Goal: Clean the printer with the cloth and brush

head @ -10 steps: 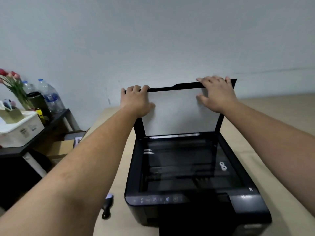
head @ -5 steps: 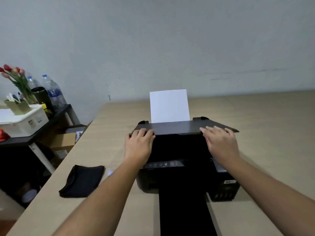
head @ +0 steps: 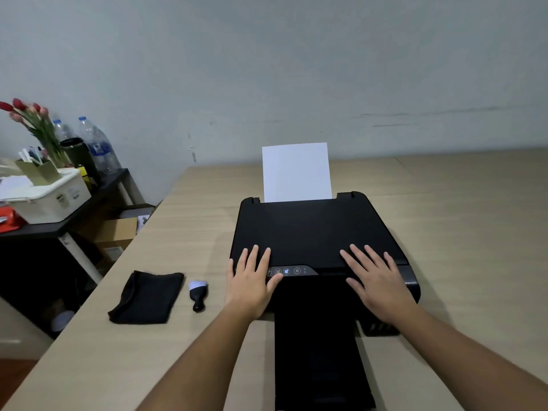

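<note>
A black printer (head: 314,229) stands on the wooden table (head: 462,221) with its scanner lid down flat. A white sheet of paper (head: 296,173) sticks up from its rear feed. My left hand (head: 252,280) lies flat with straight fingers on the lid's front left corner, beside the control panel. My right hand (head: 373,277) lies flat on the lid's front right. A folded black cloth (head: 148,296) lies on the table left of the printer. A small black brush with white bristles (head: 198,293) lies between the cloth and my left hand.
The printer's black output tray (head: 320,360) extends toward me. At the left, a dark side shelf (head: 74,218) carries a white box (head: 50,200), tulips (head: 32,120) and water bottles (head: 99,146). Cardboard boxes (head: 115,232) sit below it. A grey wall stands behind.
Both hands swung the raised scanner lid down from upright until it lies flat. The view tilted and pulled back, bringing the cloth and brush into sight.
</note>
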Motion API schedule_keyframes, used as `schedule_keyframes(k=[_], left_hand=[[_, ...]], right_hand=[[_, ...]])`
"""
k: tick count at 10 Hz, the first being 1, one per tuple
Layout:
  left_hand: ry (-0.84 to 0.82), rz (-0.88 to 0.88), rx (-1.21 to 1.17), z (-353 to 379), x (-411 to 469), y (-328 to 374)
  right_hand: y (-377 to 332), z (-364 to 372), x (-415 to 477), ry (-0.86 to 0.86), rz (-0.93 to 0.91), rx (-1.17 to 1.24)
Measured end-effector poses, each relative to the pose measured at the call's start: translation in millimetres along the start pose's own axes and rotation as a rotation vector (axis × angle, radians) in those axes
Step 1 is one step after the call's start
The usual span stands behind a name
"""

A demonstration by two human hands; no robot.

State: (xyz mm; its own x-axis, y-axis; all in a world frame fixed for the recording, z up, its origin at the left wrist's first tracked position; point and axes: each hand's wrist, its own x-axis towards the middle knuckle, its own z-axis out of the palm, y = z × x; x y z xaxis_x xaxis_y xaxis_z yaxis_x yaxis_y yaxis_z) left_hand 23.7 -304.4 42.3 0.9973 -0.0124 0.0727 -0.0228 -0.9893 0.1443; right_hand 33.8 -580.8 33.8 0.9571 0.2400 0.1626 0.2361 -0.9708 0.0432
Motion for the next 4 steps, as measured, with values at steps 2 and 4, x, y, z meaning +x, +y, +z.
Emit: schedule_keyframes(k=[2,4], left_hand=[[-0.004,0.006,0.028,0.3,4.0,-3.5],[0.001,0.013,-0.038,-4.2,5.7,-3.3]], right_hand=[[-5.1,-7.8,0.5,-0.053,0.069,0.014],[-4.2,-11.3,6.1,-0.083,-0.001,0.113]])
